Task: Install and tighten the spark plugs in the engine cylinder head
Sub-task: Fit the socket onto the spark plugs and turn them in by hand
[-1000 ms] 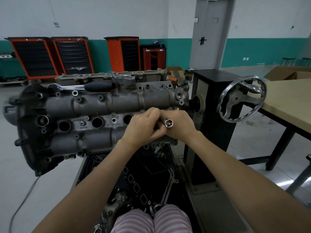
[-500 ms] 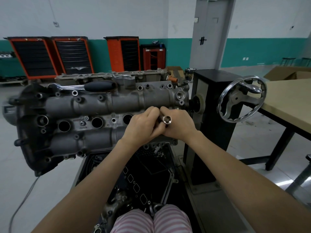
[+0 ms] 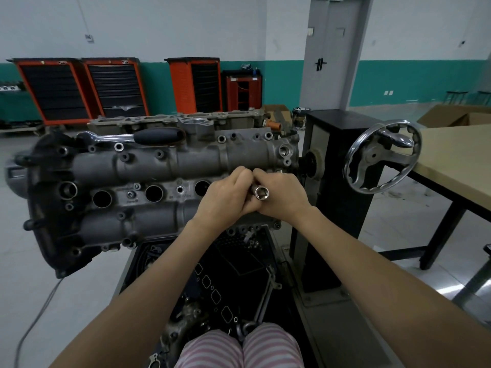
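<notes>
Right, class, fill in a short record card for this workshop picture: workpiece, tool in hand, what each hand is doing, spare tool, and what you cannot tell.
workpiece: engine cylinder head on a stand, three open plug holes showing left of the hands
tool in hand: socket, open end facing the camera
left hand: grips the socket's shaft
right hand: curled round the socket
spare tool: ratchet wrench lying on top of the head
stand control: handwheel, untouched
cannot tell: whether a spark plug sits under the hands

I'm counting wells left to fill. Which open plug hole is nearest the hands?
The rightmost open plug hole, just left of the left hand; the other two lie farther left.
</notes>
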A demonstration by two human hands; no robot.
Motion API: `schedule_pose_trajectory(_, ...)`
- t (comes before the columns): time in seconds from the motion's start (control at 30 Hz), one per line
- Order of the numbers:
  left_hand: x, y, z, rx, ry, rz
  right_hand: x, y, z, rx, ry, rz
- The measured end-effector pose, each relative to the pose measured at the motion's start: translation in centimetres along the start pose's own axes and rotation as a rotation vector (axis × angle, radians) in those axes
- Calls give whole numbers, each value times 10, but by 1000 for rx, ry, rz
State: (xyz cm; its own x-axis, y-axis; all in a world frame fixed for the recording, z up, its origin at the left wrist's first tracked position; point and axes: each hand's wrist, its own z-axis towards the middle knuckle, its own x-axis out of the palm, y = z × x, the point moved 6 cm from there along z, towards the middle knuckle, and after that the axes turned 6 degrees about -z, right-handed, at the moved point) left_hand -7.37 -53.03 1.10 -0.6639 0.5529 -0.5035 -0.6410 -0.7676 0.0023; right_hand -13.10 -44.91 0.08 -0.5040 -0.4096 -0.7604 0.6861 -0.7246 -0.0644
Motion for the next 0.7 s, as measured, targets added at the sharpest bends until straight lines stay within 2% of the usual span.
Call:
schedule_pose_trajectory(0.2, 1, -1, 2, -21, 37, 9, -3, 3, -2, -38, -37, 25)
schedule_pose_trajectory(0.4, -1, 4, 0, -23, -33, 44, 0, 1, 0, -20, 24, 2)
schedule_pose_trajectory(0.7, -2, 1, 0, -18, -11, 9, -1, 1, -1, -8, -6, 26)
